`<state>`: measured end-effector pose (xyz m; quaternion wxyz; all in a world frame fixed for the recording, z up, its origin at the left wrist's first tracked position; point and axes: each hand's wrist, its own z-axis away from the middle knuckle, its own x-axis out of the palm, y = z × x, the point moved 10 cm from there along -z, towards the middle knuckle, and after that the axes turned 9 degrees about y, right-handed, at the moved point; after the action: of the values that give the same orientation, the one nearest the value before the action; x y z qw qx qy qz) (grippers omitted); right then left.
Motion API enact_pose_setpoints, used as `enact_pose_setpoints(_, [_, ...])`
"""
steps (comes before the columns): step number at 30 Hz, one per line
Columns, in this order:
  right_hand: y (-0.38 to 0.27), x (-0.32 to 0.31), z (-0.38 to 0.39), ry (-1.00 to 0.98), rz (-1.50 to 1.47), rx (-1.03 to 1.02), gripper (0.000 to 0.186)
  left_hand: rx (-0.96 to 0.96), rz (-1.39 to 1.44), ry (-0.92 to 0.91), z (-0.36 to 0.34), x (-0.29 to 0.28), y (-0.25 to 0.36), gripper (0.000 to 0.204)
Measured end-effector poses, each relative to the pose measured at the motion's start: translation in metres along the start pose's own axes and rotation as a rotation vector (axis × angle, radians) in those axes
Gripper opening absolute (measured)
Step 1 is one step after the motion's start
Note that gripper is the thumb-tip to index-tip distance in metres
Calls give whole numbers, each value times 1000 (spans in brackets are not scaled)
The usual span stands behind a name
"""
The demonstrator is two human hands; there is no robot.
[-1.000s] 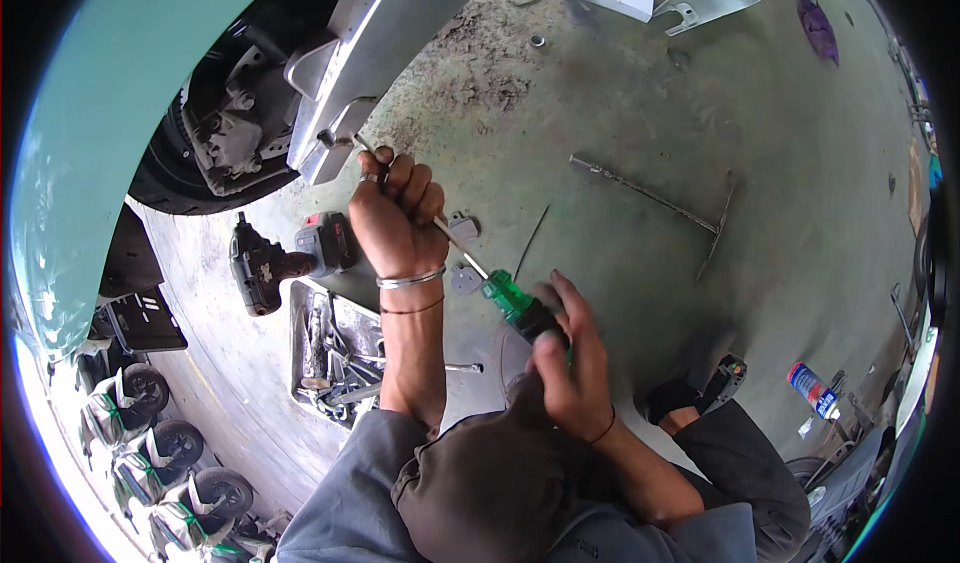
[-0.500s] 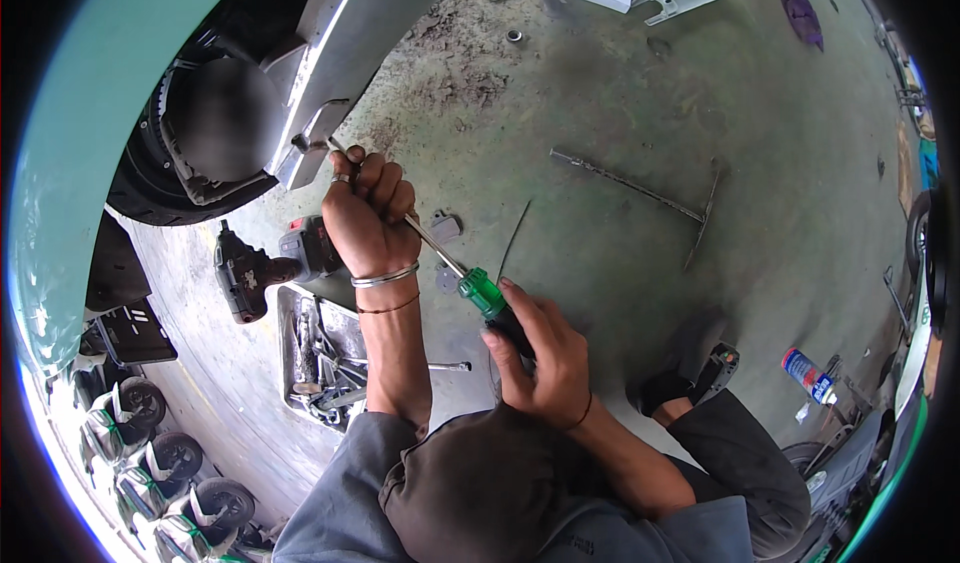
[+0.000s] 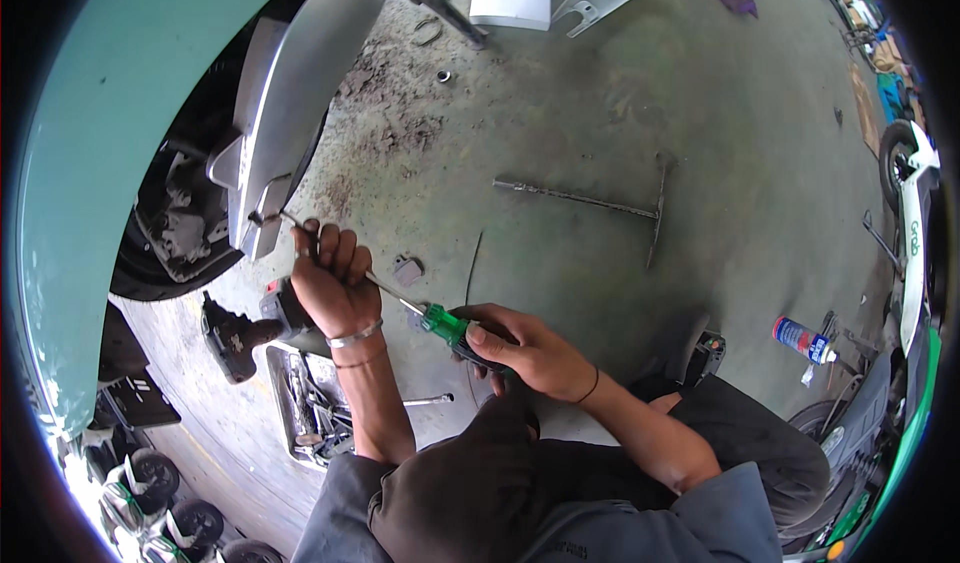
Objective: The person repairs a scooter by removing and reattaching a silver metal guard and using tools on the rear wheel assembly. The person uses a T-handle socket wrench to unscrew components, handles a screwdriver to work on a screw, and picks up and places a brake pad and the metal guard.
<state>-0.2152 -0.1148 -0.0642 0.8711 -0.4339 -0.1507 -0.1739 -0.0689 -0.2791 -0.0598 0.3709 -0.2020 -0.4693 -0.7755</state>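
Observation:
A screwdriver with a green and black handle (image 3: 440,320) slants between my two hands. My left hand (image 3: 334,288) is closed around the metal shaft towards its far end, and my right hand (image 3: 515,348) wraps the handle. Just beyond my left fingers, the shaft's end is by a small bracket at the lower end of a long silver vehicle part (image 3: 318,73). Whether the tip touches a fastener there is too small to tell. A black tyre (image 3: 150,281) and grimy metal parts show behind the silver part.
A black cordless power tool (image 3: 235,341) lies left of my left arm, near a metal tray (image 3: 280,408) of tools. A T-handle wrench (image 3: 580,198) and a small grey plate (image 3: 408,269) lie on the floor. A spray can (image 3: 803,340) is at right; a pale green panel (image 3: 90,163) fills the left.
The whole view has shifted, so the silver part and floor items appear further left and my hands lower. My right hand's fingers have moved forward and wrapped more fully around the screwdriver handle.

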Motion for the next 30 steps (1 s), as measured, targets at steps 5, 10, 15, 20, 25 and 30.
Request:
enact_pose_setpoints(5, [-35,-114,-62,250,336,-50,52,104,-151,208,35,-19,-43,29])
enact_pose_setpoints(10, [-116,-253,-164,618,78,-152,51,-92,-353,308,36,-76,-123,35])
enact_pose_setpoints(15, [-187,-369,-233,1166,270,-386,60,-223,-613,317,59,-115,-199,28])
enact_pose_setpoints(20, [-204,-354,-280,1163,48,-239,41,-187,-824,169,66,-126,-217,28])
enact_pose_setpoints(25, [-200,-369,-302,898,-227,-281,18,-111,-1029,106,65,-126,-222,46])
enact_pose_setpoints(30, [-207,-325,-254,488,-276,-398,13,169,-1167,-17,24,-71,-186,51])
